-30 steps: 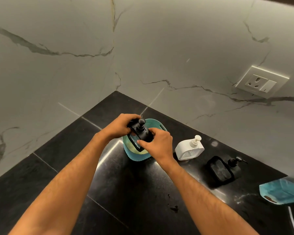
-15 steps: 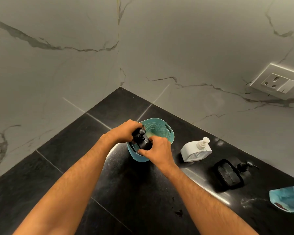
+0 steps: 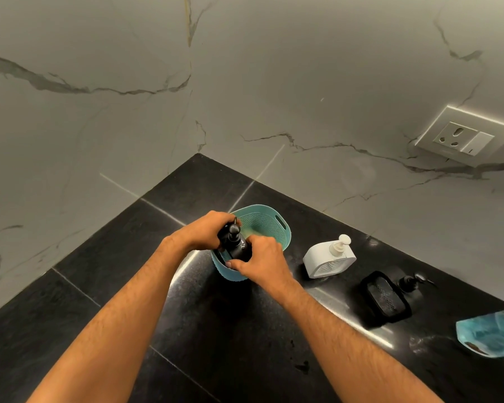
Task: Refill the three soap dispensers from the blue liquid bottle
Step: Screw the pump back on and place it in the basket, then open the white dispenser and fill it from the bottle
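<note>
A black soap dispenser [image 3: 235,242] with a pump top stands low inside the teal basket [image 3: 271,225] near the counter's corner. My left hand [image 3: 204,231] grips its left side and my right hand [image 3: 259,260] holds its right side and front. To the right, a white soap dispenser [image 3: 329,257] with a white pump stands on the black counter. Further right sits a second black dispenser [image 3: 386,296]. A blue liquid refill pouch [image 3: 492,334] lies at the right edge, partly cut off.
The black stone counter [image 3: 128,286] meets grey marble walls at a corner behind the basket. A wall socket [image 3: 463,138] is mounted at the right. A small dark spot [image 3: 303,366] marks the counter in front.
Both hands have lowered the black dispenser deeper into the teal basket; a second ago it was held higher above the rim. The view has shifted slightly left.
</note>
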Action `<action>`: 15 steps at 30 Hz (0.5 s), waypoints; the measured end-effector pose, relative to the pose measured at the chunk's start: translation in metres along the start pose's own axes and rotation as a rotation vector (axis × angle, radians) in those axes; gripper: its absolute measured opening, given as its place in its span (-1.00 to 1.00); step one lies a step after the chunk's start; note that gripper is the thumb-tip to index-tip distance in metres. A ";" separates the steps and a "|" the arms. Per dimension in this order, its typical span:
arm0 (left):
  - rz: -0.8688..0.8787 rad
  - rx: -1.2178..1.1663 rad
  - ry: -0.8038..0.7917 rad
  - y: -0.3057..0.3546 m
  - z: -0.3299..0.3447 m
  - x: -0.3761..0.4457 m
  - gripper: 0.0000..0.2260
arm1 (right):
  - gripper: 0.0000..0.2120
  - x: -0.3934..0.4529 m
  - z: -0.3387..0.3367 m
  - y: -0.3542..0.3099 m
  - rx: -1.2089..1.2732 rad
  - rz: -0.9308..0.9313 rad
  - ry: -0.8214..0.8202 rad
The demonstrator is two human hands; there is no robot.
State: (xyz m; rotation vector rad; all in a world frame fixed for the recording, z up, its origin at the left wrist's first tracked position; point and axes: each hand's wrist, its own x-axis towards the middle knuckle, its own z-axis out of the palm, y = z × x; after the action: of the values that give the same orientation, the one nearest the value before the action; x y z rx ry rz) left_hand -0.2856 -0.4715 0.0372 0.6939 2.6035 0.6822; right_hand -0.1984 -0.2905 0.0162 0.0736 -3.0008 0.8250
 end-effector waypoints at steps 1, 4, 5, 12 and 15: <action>-0.003 0.003 0.000 0.001 0.000 -0.001 -0.46 | -0.51 -0.001 -0.001 0.000 0.002 -0.003 -0.001; -0.018 -0.002 0.016 0.005 -0.002 -0.008 -0.39 | -0.54 -0.003 -0.005 0.000 0.023 -0.010 0.003; -0.021 -0.005 0.029 0.006 -0.003 -0.011 -0.35 | -0.55 -0.005 -0.007 -0.001 0.033 -0.013 0.006; -0.016 -0.056 0.217 0.017 -0.006 -0.046 -0.26 | -0.55 -0.019 -0.026 0.001 0.074 -0.043 0.090; 0.018 -0.077 0.325 0.033 -0.007 -0.064 -0.29 | -0.50 -0.031 -0.038 0.007 0.079 -0.046 0.140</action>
State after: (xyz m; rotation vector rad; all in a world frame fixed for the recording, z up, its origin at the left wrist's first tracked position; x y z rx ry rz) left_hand -0.2247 -0.4833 0.0738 0.6285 2.8455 0.9663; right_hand -0.1677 -0.2640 0.0438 0.0818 -2.8257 0.9033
